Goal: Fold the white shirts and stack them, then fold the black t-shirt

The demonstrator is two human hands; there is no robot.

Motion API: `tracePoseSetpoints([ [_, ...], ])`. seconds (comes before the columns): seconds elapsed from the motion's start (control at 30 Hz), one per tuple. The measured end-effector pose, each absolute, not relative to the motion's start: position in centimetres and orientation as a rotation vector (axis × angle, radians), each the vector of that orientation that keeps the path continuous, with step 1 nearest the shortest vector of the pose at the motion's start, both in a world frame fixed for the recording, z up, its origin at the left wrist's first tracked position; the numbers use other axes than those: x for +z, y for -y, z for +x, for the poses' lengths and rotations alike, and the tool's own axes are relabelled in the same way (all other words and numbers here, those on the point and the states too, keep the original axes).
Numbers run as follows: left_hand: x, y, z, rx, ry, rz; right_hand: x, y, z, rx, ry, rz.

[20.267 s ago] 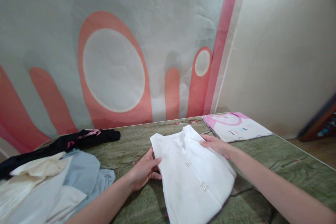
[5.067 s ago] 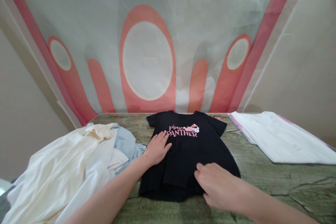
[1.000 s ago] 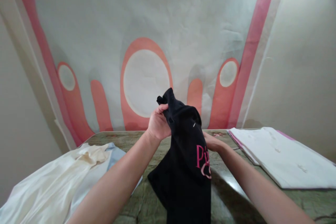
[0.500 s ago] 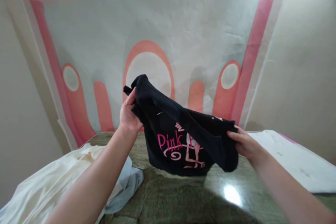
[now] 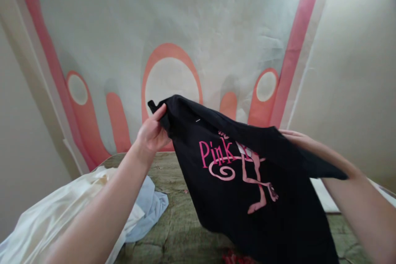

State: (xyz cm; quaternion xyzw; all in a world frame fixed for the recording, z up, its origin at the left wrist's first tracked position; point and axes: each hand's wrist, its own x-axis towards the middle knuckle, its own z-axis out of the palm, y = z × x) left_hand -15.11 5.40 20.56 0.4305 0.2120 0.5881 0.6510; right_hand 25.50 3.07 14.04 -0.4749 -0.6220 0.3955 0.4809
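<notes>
I hold a black T-shirt (image 5: 247,189) with pink "Pink" lettering and a pink cartoon figure up in the air over the table (image 5: 173,231). My left hand (image 5: 151,134) pinches its upper left corner. At the upper right, my right hand (image 5: 292,135) grips the shirt, mostly hidden behind the black cloth. The shirt hangs spread out between both hands, its lower part draping toward me.
A heap of cream, white and light blue garments (image 5: 77,210) lies on the table's left side. Part of a folded white garment (image 5: 321,192) shows at the right behind my arm. A wall hanging (image 5: 173,41) with pink and white shapes is behind the table.
The shirt went from bunched between my hands to spread out wider. My right hand moved up and right, and the printed side now faces me more fully.
</notes>
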Motion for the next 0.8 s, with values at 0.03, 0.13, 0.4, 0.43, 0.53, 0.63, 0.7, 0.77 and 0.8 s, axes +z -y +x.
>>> tracePoseSetpoints([
  [0.03,18.9,-6.6,-15.0,1.301,-0.651,1.015,12.6,-4.1,25.3,1.05,1.536,-1.275],
  [0.13,12.3,-9.2,-14.3,1.249,-1.223,1.15,7.7,-6.3,24.6,0.878,1.662,-1.631],
  [0.4,1.4,-5.7,-11.6,1.128,-1.446,1.68,-0.6,-5.4,21.9,0.633,2.202,-1.636],
  [0.43,1.4,-4.2,-11.0,0.989,-1.368,1.981,-0.8,-5.2,21.5,0.537,2.236,-1.691],
  [0.53,2.2,1.0,-8.9,0.591,-1.15,2.476,-0.8,-5.0,20.8,0.356,2.322,-1.824],
  [0.63,2.6,4.9,-7.6,0.295,-0.989,2.588,0.4,-6.2,20.9,0.41,2.399,-1.851],
  [0.7,2.4,6.2,-7.4,0.152,-0.912,2.597,2.0,-7.9,21.4,0.402,2.403,-1.856],
  [0.77,2.1,6.5,-7.6,0.075,-0.87,2.618,4.0,-10.0,21.8,0.29,2.332,-1.899],
  [0.8,2.0,6.5,-7.7,0.058,-0.858,2.635,4.9,-11.0,21.9,0.199,2.26,-1.93],
])
